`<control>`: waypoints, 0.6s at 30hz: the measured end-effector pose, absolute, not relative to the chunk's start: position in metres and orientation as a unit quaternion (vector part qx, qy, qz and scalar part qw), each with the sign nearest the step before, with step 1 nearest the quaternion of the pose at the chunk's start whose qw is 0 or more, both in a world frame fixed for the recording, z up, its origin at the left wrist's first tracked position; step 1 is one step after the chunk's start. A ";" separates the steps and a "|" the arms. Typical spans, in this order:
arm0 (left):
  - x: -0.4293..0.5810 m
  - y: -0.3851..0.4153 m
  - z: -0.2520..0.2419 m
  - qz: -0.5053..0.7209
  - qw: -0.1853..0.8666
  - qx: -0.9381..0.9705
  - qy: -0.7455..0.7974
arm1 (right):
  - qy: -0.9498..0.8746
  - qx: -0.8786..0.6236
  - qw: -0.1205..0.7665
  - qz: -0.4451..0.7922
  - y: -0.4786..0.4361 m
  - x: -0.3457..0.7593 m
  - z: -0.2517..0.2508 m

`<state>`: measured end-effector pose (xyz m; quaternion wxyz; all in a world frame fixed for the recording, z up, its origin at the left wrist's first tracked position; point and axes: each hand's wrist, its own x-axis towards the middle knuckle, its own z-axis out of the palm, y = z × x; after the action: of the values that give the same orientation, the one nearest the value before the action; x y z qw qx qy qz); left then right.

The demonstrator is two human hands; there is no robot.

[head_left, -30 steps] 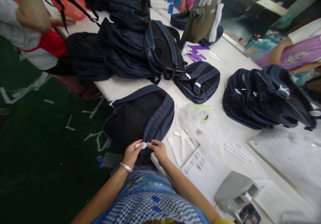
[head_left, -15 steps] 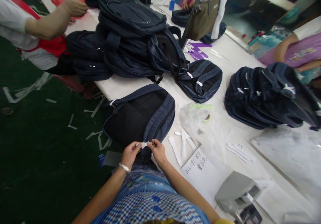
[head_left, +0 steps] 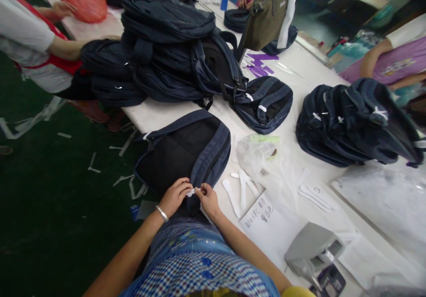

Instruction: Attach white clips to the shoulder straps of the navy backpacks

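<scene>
A navy backpack with a black back panel lies straps-up on the table edge in front of me. At the lower end of its right strap, my left hand and my right hand meet around a small white strip. Both hands pinch this strip with thumb and fingers, close to the dark webbing. Similar white strips lie just right of the backpack. The far strap of the backpack carries another white piece at its end.
Stacked navy backpacks rise behind, with another row at right. A clear plastic bag, a marked paper sheet and a grey dispenser sit on the table. A co-worker's arm is at left, by a red bag.
My left hand has shifted its fingers over the white strip, its back now turned more upward. The co-worker at left has lowered an arm toward the stacked backpacks.
</scene>
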<state>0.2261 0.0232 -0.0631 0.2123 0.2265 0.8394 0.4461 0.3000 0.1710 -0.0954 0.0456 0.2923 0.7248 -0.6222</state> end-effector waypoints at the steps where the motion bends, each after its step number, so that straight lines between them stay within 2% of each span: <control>1: 0.224 0.023 -0.062 0.447 0.222 0.224 0.837 | 0.725 0.293 0.045 -0.622 0.171 0.300 -0.096; 8: 0.227 0.024 -0.061 0.544 0.309 0.101 0.774 | 0.713 0.289 0.046 -0.637 0.171 0.302 -0.099; 14: 0.237 0.027 -0.068 0.617 0.332 -0.076 0.710 | 0.684 0.292 0.056 -0.666 0.176 0.299 -0.090; 18: 0.253 0.039 -0.074 0.604 0.303 -0.087 0.732 | 0.684 0.267 0.084 -0.674 0.183 0.306 -0.084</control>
<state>0.2532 0.0391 -0.0737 0.3031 -0.0867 0.7320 0.6040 0.3055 0.1832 -0.0836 0.0840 0.2670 0.6838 -0.6739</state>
